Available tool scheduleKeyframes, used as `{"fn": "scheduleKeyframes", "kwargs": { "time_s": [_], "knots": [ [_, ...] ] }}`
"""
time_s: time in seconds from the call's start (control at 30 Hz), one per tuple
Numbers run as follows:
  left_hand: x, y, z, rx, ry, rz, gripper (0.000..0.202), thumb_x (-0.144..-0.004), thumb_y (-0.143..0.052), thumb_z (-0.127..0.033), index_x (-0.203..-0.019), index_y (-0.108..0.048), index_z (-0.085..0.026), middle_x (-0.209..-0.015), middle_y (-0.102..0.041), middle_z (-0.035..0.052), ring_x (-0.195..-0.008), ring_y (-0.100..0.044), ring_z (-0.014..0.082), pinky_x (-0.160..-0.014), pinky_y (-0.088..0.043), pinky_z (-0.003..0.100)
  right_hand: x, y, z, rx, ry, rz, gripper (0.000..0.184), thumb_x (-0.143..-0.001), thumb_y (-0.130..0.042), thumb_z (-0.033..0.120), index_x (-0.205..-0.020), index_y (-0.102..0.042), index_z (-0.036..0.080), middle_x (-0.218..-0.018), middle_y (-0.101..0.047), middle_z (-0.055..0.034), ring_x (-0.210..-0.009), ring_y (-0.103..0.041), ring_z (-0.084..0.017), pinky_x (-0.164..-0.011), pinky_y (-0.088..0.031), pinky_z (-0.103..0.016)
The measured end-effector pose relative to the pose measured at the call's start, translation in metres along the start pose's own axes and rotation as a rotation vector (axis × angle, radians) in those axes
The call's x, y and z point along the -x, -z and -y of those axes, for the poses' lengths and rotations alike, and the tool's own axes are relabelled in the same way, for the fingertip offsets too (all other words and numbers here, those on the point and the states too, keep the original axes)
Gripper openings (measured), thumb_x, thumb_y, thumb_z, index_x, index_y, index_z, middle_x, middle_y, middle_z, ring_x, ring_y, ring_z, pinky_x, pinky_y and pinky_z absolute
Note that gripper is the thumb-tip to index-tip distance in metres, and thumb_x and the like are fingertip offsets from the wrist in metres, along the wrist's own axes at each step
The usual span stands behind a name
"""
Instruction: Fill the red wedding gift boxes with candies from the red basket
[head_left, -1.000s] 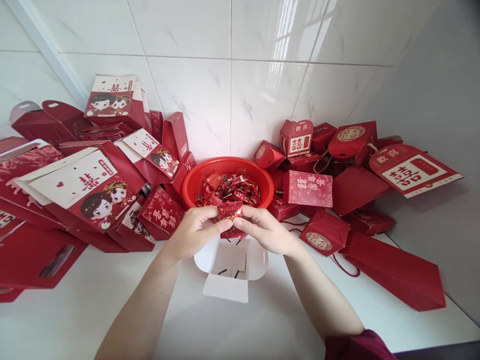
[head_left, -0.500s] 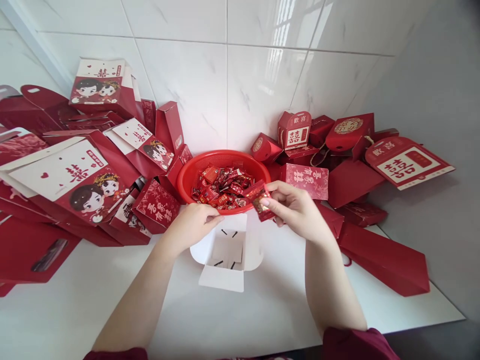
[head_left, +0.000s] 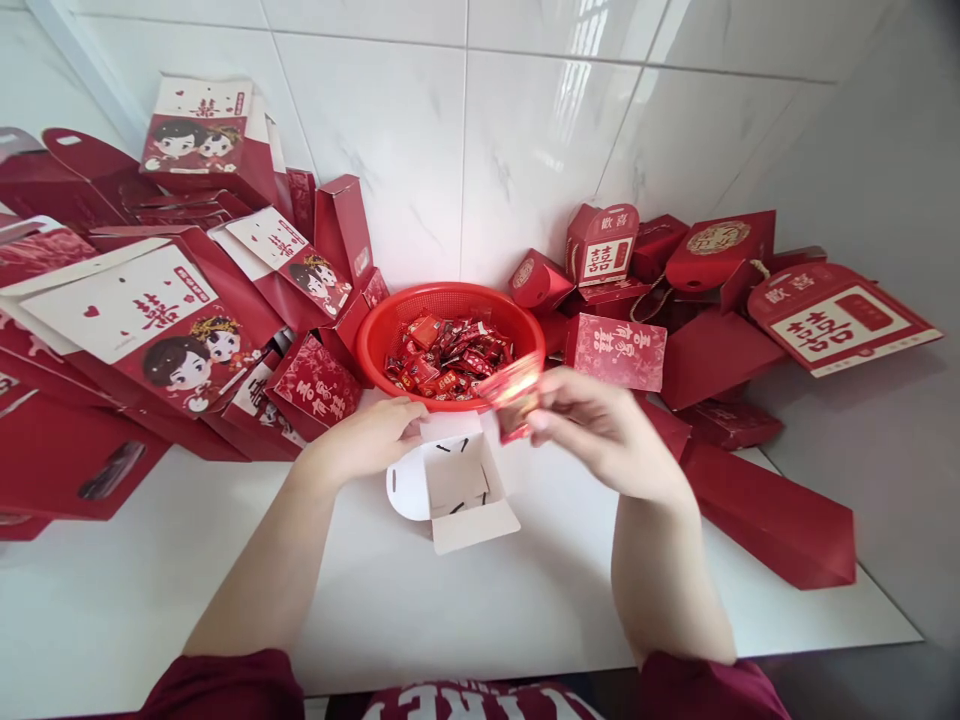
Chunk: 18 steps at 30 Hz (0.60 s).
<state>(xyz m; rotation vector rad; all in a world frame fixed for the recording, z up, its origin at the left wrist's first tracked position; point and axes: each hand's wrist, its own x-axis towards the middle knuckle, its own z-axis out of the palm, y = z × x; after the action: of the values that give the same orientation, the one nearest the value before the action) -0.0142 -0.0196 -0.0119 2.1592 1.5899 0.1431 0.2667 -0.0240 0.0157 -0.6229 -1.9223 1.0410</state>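
Note:
My right hand (head_left: pixel 604 425) pinches a shiny red-and-gold candy packet (head_left: pixel 516 410) between thumb and fingers, above the right side of an open box. Motion blurs the packet. The small white-lined box (head_left: pixel 457 475) stands on the table with its flaps folded outward and short black slits or tabs inside. Closed at the box's far left edge, my left hand (head_left: pixel 379 435) holds the back flap, its fingertips partly hidden. Just beyond the box sits a red plastic basket (head_left: pixel 367 350) with many red wrapped candies (head_left: pixel 450 355) in it.
Red and white gift boxes (head_left: pixel 142 310) are piled at the left on the white table (head_left: pixel 420 620). More red boxes (head_left: pixel 724 355) lie heaped at the right, one long red box (head_left: pixel 772 515) nearest the edge. A tiled wall (head_left: pixel 390 130) rises behind.
The box has turned a little, its near flap swinging right, with my left hand at its back edge. My right hand still holds the packet, which now tilts and blurs. The view has shifted slightly.

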Motion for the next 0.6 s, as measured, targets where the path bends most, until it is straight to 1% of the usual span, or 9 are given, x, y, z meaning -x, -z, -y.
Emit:
{"fn": "scheduleKeyframes", "kwargs": {
  "time_s": [0.07, 0.1, 0.17, 0.2, 0.3, 0.4, 0.47, 0.53, 0.6],
  "knots": [
    [-0.001, -0.001, 0.002, 0.017, -0.007, 0.021, 0.025, -0.084, -0.052, -0.025, -0.105, -0.067, -0.022, -0.104, -0.071, 0.0053, -0.097, -0.065, 0.0222, -0.084, -0.048, 0.029, -0.007, -0.009, -0.005, 0.197, -0.069, 0.267, 0.016, -0.095, -0.053, 0.024, -0.104, -0.066, 0.019, -0.093, -0.070, -0.0038, -0.075, -0.063, -0.014, -0.068, -0.049, -0.026],
    [-0.001, -0.002, 0.003, 0.032, -0.012, 0.041, 0.028, -0.085, -0.052, -0.025, -0.109, -0.066, -0.021, -0.103, -0.072, 0.0057, -0.096, -0.066, 0.0221, -0.083, -0.048, 0.029, -0.011, -0.015, -0.009, 0.304, -0.092, 0.354, 0.019, -0.095, -0.050, 0.022, -0.103, -0.068, 0.019, -0.092, -0.070, -0.0041, -0.075, -0.063, -0.014, -0.068, -0.048, -0.026],
    [-0.001, -0.003, 0.006, 0.056, -0.014, 0.058, 0.033, -0.085, -0.052, -0.024, -0.115, -0.064, -0.021, -0.100, -0.072, 0.0054, -0.094, -0.066, 0.0211, -0.082, -0.048, 0.028, -0.016, -0.028, -0.018, 0.461, -0.129, 0.459, 0.026, -0.095, -0.045, 0.016, -0.101, -0.070, 0.019, -0.086, -0.071, -0.0032, -0.073, -0.063, -0.014, -0.069, -0.045, -0.026],
    [-0.001, -0.003, 0.006, 0.060, -0.025, 0.064, 0.035, -0.084, -0.052, -0.023, -0.118, -0.063, -0.022, -0.100, -0.072, 0.0052, -0.093, -0.066, 0.0206, -0.081, -0.048, 0.027, -0.017, -0.034, -0.023, 0.513, -0.151, 0.485, 0.028, -0.095, -0.044, 0.014, -0.101, -0.071, 0.020, -0.085, -0.072, -0.0028, -0.073, -0.063, -0.014, -0.069, -0.045, -0.025],
    [-0.001, -0.003, 0.005, 0.049, -0.069, 0.047, 0.037, -0.083, -0.051, -0.019, -0.118, -0.064, -0.023, -0.099, -0.071, 0.0052, -0.089, -0.066, 0.0205, -0.078, -0.047, 0.027, -0.020, -0.050, -0.039, 0.669, -0.207, 0.479, 0.030, -0.092, -0.044, 0.011, -0.105, -0.071, 0.020, -0.091, -0.073, -0.0047, -0.080, -0.065, -0.016, -0.070, -0.043, -0.025],
    [0.000, -0.003, 0.002, 0.042, -0.090, 0.029, 0.037, -0.082, -0.051, -0.016, -0.115, -0.065, -0.023, -0.102, -0.071, 0.0056, -0.091, -0.066, 0.0212, -0.076, -0.047, 0.027, -0.020, -0.054, -0.047, 0.842, -0.228, 0.428, 0.030, -0.089, -0.046, 0.007, -0.103, -0.070, 0.018, -0.100, -0.072, -0.0080, -0.090, -0.066, -0.020, -0.069, -0.042, -0.026],
    [0.000, -0.002, 0.000, 0.044, -0.101, 0.031, 0.035, -0.083, -0.050, -0.016, -0.114, -0.065, -0.023, -0.102, -0.071, 0.0051, -0.091, -0.066, 0.0206, -0.075, -0.047, 0.027, -0.020, -0.051, -0.045, 0.881, -0.242, 0.431, 0.030, -0.091, -0.045, 0.007, -0.103, -0.070, 0.018, -0.101, -0.072, -0.0081, -0.091, -0.066, -0.021, -0.070, -0.041, -0.026],
    [0.001, -0.001, -0.003, 0.055, -0.109, 0.034, 0.033, -0.084, -0.051, -0.018, -0.113, -0.065, -0.023, -0.096, -0.071, 0.0040, -0.086, -0.066, 0.0196, -0.074, -0.047, 0.027, -0.019, -0.046, -0.038, 0.868, -0.254, 0.418, 0.029, -0.094, -0.043, 0.011, -0.105, -0.069, 0.019, -0.100, -0.072, -0.0079, -0.090, -0.066, -0.021, -0.070, -0.042, -0.027],
    [0.001, 0.001, -0.005, 0.076, -0.107, 0.011, 0.029, -0.086, -0.052, -0.023, -0.111, -0.065, -0.022, -0.089, -0.071, 0.0033, -0.083, -0.067, 0.0193, -0.074, -0.048, 0.027, -0.018, -0.039, -0.029, 0.824, -0.252, 0.391, 0.027, -0.096, -0.043, 0.015, -0.106, -0.068, 0.019, -0.098, -0.072, -0.0077, -0.088, -0.066, -0.020, -0.071, -0.043, -0.027]
  ]
}}
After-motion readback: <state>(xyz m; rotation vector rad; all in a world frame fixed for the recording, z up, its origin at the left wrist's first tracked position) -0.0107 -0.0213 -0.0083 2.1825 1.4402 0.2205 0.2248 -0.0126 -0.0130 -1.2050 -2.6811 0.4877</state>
